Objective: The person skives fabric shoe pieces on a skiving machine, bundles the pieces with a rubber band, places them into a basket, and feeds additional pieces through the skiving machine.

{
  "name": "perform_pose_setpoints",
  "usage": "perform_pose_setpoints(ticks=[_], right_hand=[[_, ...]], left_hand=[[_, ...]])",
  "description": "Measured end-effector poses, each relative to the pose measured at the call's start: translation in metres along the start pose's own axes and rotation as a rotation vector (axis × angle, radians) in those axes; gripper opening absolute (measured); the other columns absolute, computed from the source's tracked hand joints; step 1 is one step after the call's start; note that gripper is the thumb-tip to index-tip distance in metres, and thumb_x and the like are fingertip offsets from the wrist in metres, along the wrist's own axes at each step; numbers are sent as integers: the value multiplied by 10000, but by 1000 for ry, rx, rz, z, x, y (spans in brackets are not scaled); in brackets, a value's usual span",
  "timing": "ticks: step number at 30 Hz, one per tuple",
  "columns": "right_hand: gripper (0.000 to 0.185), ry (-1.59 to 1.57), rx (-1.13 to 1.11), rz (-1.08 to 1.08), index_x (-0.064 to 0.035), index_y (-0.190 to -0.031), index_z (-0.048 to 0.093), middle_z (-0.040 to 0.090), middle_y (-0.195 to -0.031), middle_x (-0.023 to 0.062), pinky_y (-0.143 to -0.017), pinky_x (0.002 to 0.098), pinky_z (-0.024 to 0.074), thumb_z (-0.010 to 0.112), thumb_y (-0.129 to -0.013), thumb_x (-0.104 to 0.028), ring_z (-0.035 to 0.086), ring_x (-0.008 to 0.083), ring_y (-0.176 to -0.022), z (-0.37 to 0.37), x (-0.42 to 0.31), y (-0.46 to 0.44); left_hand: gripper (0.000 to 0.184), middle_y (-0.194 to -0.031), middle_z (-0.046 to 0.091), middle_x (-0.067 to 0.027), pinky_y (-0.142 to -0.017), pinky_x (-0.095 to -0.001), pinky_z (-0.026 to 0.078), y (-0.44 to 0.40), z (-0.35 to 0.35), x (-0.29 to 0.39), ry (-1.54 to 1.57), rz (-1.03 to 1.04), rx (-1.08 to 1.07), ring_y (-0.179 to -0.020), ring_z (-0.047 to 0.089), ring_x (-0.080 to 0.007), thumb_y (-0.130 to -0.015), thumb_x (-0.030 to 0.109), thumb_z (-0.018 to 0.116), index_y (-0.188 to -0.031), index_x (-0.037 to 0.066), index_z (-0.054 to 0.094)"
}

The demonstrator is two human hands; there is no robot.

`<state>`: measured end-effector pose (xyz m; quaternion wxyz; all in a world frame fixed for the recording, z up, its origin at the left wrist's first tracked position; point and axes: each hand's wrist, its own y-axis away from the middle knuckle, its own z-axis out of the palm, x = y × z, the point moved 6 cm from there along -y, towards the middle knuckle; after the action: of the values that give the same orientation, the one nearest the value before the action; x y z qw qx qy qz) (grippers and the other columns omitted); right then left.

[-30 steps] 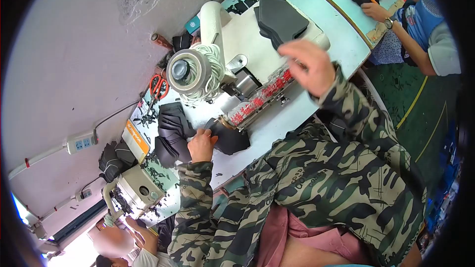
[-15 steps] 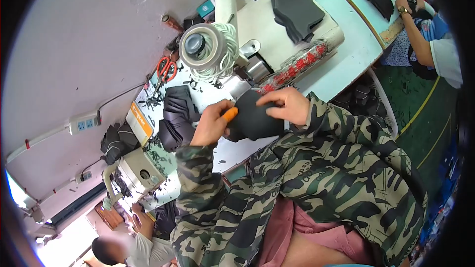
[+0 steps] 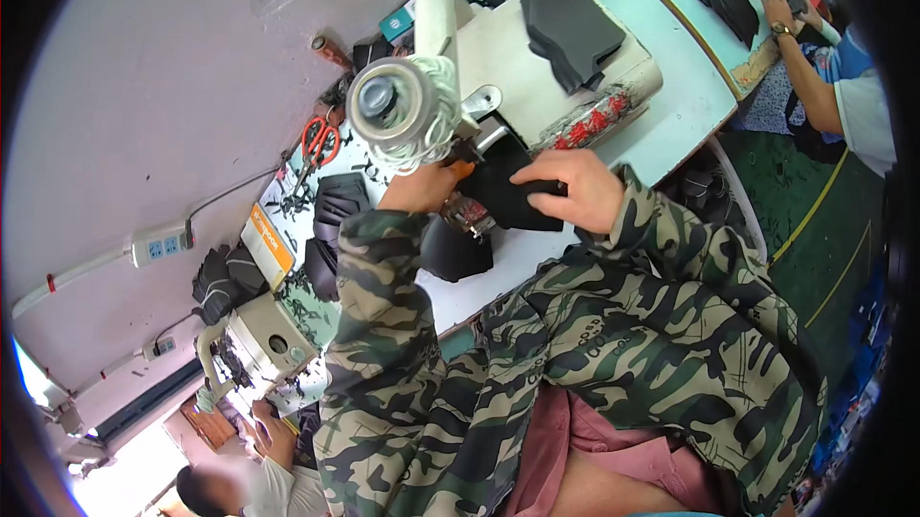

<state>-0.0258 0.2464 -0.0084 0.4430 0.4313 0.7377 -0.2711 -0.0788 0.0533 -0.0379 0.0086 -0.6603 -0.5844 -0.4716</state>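
Observation:
A flat black piece of material [image 3: 506, 193] lies at the working end of the sewing machine [image 3: 436, 23], partly under the machine head. My left hand [image 3: 420, 189] is closed at its left edge, close below the thread-wound wheel. An orange cover shows on one finger; the other fingertips are hidden. My right hand [image 3: 583, 189] bends its fingers and thumb over the right side of the same piece, gripping it. Just below, a second black piece [image 3: 456, 251] lies on the table beside a small metal machine part [image 3: 468, 215].
A stack of black pieces [image 3: 573, 28] rests on the machine bed. Red-handled scissors [image 3: 320, 141], a dark folded stack [image 3: 337, 220] and black scraps are left of the machine. A co-worker's hands [image 3: 781, 11] are at upper right; another person [image 3: 273, 488] sits lower left by another machine [image 3: 259, 335].
Both hands have moved the black piece up to the machine head, the left hand going under the wheel. The wheel looks blurred now, and a second black piece shows below.

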Motion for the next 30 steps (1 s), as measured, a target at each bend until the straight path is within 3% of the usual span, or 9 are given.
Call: perform_pose_setpoints(ticks=[1, 6, 9, 11, 13, 16, 19, 23, 30], right_hand=[[263, 102, 42, -166, -39, -993, 673, 647, -886, 146, -740, 385, 495, 641, -736, -85, 620, 331, -817, -9, -9, -10], [218, 352, 22, -194, -38, -962, 656, 639, -885, 136, -733, 400, 496, 630, -752, -91, 609, 351, -830, -44, -36, -40], [240, -48, 67, -41, -27, -985, 624, 629, -860, 109, -762, 325, 494, 623, -746, -53, 633, 215, -801, -49, -30, -18], [276, -190, -46, 88, -27, -1029, 604, 632, -884, 48, -783, 271, 487, 638, -755, -31, 602, 121, -845, -20, -21, -1], [340, -358, -180, 143, -33, -1061, 608, 647, -890, 113, -737, 305, 504, 662, -734, -110, 625, 207, -732, 17, -5, 13], [385, -625, -248, 525, 3, -1122, 600, 659, -928, 135, -728, 309, 513, 672, -771, -138, 642, 201, -733, 48, 17, 28], [447, -500, -333, 349, 4, -1258, 535, 637, -1050, 112, -719, 250, 509, 647, -834, -85, 618, 104, -799, 68, 1, 28], [461, -377, -229, 257, 31, -1195, 565, 652, -1075, 198, -760, 341, 521, 663, -800, -186, 683, 254, -832, 63, -9, 17], [555, -327, -21, 168, 31, -1248, 518, 652, -1042, 200, -743, 334, 526, 683, -830, -295, 674, 227, -804, 41, -11, 13]], left_hand=[[252, -673, 628, -101, -622, -372, 465, -4, 3, -4, 22, -107, -84, -639, 612, -223, -895, 239, 571, -1007, 30, 656], [293, -547, 581, -66, -453, -262, 391, 18, 12, 2, 152, -74, -15, -460, 520, -116, -939, 203, 523, -1040, -51, 627], [413, -693, 647, -114, -462, -272, 449, 60, 52, 7, 810, -108, -394, -483, 584, -171, -998, 327, 447, -1209, -22, 518], [355, -675, 624, -73, -415, -251, 452, 61, 79, -3, 1134, -52, -194, -444, 581, -160, -1007, 316, 436, -1187, 17, 503], [261, -671, 596, -63, -420, -245, 447, 60, 69, -22, 1161, -139, -113, -426, 557, -148, -1001, 254, 457, -1050, 15, 547], [239, -671, 569, -68, -518, -281, 462, 62, 56, -43, 641, -175, -195, -479, 551, -166, -983, 190, 466, -886, 5, 582], [210, -645, 553, -92, -585, -306, 442, 53, 37, -39, 267, -5, -8, -589, 555, -173, -958, 177, 491, -931, -12, 578], [223, -756, 610, -181, -681, -343, 445, 36, 31, -53, 277, -5, 27, -685, 562, -263, -928, 164, 505, -1004, -21, 605], [339, -887, 659, -234, -783, -397, 480, 1, 6, -20, -74, 40, -13, -859, 643, -362, -905, 281, 532, -1103, 23, 629]])
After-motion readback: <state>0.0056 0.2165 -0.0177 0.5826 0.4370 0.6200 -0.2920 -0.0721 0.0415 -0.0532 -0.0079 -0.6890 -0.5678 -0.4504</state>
